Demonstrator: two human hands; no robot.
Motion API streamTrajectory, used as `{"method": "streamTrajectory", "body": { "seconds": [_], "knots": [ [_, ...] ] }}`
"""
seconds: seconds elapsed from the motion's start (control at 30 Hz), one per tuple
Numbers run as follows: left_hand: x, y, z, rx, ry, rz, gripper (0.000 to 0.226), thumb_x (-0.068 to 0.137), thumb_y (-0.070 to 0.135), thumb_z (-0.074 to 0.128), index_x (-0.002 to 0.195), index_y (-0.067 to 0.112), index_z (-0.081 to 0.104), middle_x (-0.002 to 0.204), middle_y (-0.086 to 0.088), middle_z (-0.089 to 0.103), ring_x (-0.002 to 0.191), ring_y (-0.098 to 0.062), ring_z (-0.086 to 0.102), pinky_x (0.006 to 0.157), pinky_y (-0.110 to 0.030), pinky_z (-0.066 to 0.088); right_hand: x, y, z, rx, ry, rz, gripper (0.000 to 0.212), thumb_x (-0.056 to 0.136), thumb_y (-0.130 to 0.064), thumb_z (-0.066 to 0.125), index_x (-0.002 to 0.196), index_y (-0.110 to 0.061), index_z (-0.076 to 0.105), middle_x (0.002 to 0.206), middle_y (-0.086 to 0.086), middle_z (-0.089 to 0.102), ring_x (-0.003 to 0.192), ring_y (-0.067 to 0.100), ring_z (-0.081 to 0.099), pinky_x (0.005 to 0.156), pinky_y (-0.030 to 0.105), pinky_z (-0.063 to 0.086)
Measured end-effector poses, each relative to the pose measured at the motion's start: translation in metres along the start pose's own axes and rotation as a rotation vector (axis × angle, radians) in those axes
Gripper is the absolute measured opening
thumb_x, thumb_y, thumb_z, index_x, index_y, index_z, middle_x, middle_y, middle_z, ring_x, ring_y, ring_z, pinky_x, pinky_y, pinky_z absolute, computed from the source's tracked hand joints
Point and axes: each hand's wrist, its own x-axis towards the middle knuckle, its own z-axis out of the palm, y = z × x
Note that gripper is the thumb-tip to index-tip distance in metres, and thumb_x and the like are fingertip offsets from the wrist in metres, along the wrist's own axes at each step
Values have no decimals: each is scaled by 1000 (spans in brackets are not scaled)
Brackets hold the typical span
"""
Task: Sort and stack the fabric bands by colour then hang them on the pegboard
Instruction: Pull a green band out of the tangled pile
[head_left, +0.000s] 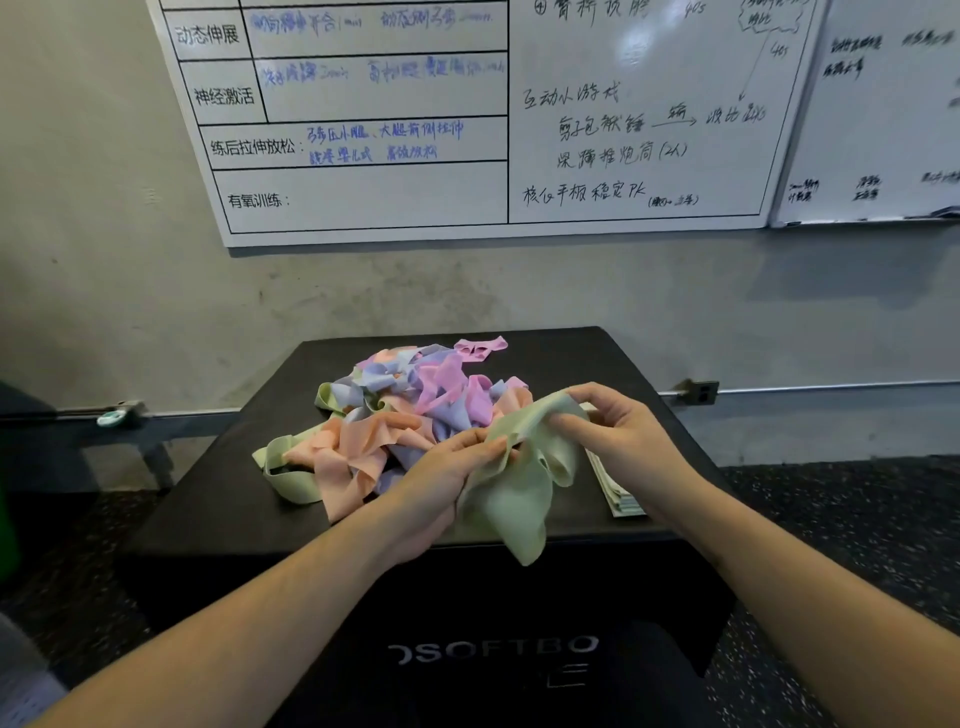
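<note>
A tangled heap of fabric bands (400, 410) in pink, peach, lilac and pale green lies on top of a black soft box (234, 499). Both hands hold one pale green band (519, 493) just in front of the heap. My left hand (447, 483) pinches its left side, and my right hand (618, 431) grips its upper right edge. The band's lower part hangs crumpled over the box's front edge. A flat stack of pale green bands (618, 493) lies on the box under my right wrist, partly hidden by it. No pegboard is in view.
A whiteboard (467, 130) with handwriting hangs on the grey wall behind the box, with a second board (878, 114) to its right. A rail with a wall socket (701, 392) runs along the wall. Dark speckled floor (831, 519) surrounds the box.
</note>
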Motion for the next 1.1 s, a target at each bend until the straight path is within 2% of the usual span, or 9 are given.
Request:
{"method": "streamTrajectory", "body": {
  "seconds": [0.13,0.23,0.33,0.43,0.57,0.7,0.87,1.03,1.1],
  "knots": [
    [-1,1,4,99,-4,65,21,99,14,59,119,7,60,98,-17,73,91,-26,69,93,-43,53,-2,-9,6,93,21,26,11,95,-4,65,94,-12,72,74,1,74,64,9,67,60,18,51],
    [1,4,10,35,-33,102,43,100,43,57,132,15,64,127,-25,66,117,-37,64,111,-55,44,-3,-12,10,79,6,75,5,92,-10,70,96,-9,72,74,3,74,61,11,67,56,20,52],
    [2,9,13,27,-48,101,66,92,65,53,134,16,65,138,-23,60,133,-41,53,116,-57,36,-2,-13,15,59,24,105,10,91,-16,73,97,-8,72,71,0,72,58,10,64,52,17,50],
    [3,8,14,46,-26,159,51,94,54,61,128,16,69,134,-21,64,130,-39,57,113,-53,39,-1,-14,16,15,41,83,11,90,-20,74,96,-10,74,74,-2,73,63,8,64,58,17,50],
    [1,7,20,97,130,233,13,97,24,67,104,21,78,112,-17,74,103,-26,66,108,-54,45,-4,-18,17,55,-12,103,16,93,-19,71,103,-7,68,78,-1,72,65,7,66,57,17,50],
    [1,13,25,-52,206,213,10,98,20,66,102,17,74,117,-25,70,101,-34,67,105,-61,46,-9,-15,18,59,-103,173,33,88,-22,74,112,-13,53,83,3,76,71,13,71,60,20,51],
    [6,28,21,-203,291,147,23,98,22,66,116,8,68,116,-21,72,113,-39,68,100,-56,53,-20,-1,12,-73,-159,193,61,83,-5,79,125,-26,39,91,3,71,77,8,67,71,19,52],
    [9,29,17,-117,236,188,33,102,26,60,123,2,66,117,-23,71,116,-39,66,104,-54,51,-21,5,7,-90,-195,210,35,88,-9,75,113,-13,50,114,15,70,88,13,67,85,34,53],
    [7,30,18,-76,258,179,32,101,30,62,121,6,67,117,-21,71,106,-37,69,95,-51,56,-23,3,6,-107,-270,254,35,83,-21,81,109,-14,59,105,14,70,76,13,64,74,33,54]
  ]
}}
